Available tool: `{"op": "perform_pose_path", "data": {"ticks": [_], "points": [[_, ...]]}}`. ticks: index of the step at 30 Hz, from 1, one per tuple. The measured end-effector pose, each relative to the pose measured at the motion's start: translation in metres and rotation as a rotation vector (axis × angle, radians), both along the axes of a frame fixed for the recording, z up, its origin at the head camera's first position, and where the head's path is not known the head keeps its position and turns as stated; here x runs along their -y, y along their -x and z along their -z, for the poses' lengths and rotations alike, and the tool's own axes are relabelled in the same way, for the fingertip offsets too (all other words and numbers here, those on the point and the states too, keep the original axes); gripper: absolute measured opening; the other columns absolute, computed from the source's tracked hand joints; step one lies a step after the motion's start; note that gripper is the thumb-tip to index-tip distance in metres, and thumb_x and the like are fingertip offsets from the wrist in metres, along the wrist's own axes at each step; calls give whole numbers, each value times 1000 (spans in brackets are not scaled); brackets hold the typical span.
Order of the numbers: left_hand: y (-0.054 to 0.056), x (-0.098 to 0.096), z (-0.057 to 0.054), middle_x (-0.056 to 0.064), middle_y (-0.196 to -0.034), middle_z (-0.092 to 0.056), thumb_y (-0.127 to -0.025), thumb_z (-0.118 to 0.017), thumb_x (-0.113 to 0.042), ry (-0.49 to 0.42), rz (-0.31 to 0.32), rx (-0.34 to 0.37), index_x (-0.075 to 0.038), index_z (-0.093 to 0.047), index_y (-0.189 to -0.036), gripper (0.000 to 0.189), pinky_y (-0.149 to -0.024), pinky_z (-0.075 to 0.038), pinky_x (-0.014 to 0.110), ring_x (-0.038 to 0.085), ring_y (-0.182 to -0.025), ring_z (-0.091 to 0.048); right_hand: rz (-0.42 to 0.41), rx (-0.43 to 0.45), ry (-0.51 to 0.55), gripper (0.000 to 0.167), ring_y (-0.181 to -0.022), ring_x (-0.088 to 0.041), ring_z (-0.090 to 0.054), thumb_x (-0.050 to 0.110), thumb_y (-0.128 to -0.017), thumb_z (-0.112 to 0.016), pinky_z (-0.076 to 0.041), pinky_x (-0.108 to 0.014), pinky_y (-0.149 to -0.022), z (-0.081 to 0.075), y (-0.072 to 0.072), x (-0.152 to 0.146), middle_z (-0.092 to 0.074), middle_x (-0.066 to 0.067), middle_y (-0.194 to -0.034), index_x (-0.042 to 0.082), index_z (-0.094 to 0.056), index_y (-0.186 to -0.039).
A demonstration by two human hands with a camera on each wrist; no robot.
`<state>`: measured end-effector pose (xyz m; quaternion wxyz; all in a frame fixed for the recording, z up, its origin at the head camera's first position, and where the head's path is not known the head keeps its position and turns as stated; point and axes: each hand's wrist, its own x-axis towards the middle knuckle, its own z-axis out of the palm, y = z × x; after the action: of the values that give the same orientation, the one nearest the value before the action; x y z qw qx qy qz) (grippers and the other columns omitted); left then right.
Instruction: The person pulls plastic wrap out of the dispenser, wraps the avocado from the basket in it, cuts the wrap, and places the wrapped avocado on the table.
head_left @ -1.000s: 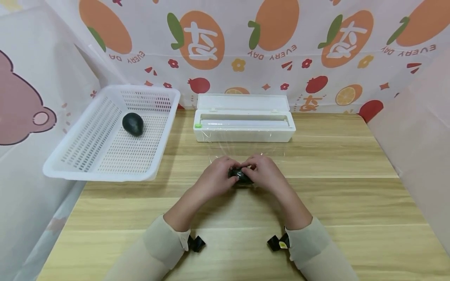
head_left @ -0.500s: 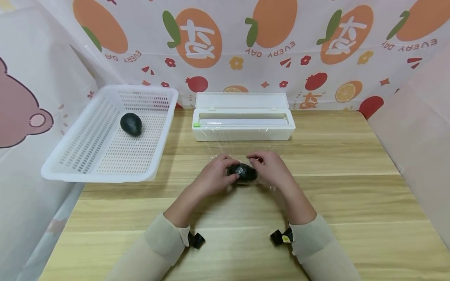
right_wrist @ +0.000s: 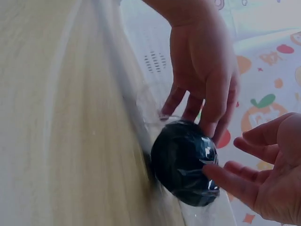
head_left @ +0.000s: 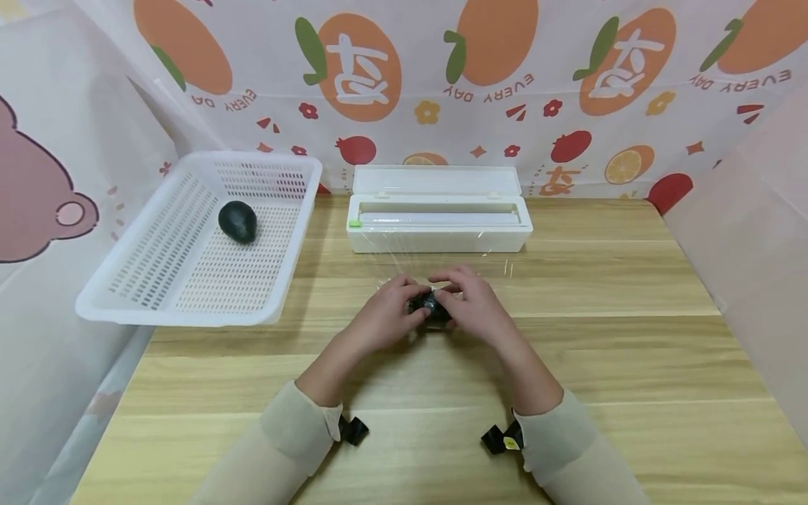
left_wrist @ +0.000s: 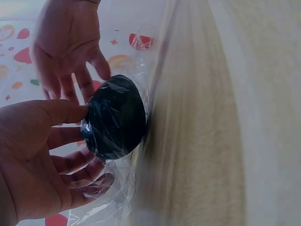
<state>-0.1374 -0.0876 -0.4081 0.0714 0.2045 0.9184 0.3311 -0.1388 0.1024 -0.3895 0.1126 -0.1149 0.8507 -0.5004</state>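
Note:
A dark green avocado (head_left: 433, 311) lies on the table, covered in clear cling film that shines and creases in both wrist views. My left hand (head_left: 386, 317) grips its left end, thumb in front and fingers behind. On the other side, my right hand (head_left: 477, 308) has its thumb (right_wrist: 221, 178) against the wrapped surface, while the other fingers stay loosely bent beyond it. Loose cling film (left_wrist: 120, 188) hangs around the left fingertips. More film stretches back from the avocado to a white cling film dispenser (head_left: 440, 242), whose lid is raised.
At the left stands a white perforated basket (head_left: 278, 308) holding a second avocado (head_left: 238, 222). The wooden table (head_left: 631, 365) ends at a fruit-print cloth (head_left: 416, 84) behind the dispenser.
My right hand first drew away to the right, exposing more of the avocado, then came back with its thumb on it. My left hand kept its grip.

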Motion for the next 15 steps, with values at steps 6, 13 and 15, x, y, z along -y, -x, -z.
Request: {"op": "perform_pose_path", "data": {"ticks": [6,13,15], "points": [[1,1,1,7,-115,-59,-93,-68,-24,1,8,-6,-7,-62,-132,43,-93,-49,40,22,-107,-57,16,-91,-162,24,-110,-28,-62,22,-98,-57,-51,-44,-91,6,7,-9,-64,-4,-124,12,-71,-116],[4,3,4,8,-119,-60,-94,-67,-26,-11,6,10,-8,-59,-133,44,-98,-48,42,23,-111,-57,-25,-110,-215,18,-102,-23,-63,21,-93,-67,-52,-43,-88,10,10,-10,-70,-5,-112,13,-76,-107],[4,4,5,8,-120,-60,-95,-65,-24,-18,-3,19,-8,-58,-132,41,-99,-47,42,24,-113,-56,-40,-133,-231,18,-101,-22,-64,20,-91,-69,-51,-43,-90,12,11,-9,-71,-5,-109,12,-76,-106]]}}
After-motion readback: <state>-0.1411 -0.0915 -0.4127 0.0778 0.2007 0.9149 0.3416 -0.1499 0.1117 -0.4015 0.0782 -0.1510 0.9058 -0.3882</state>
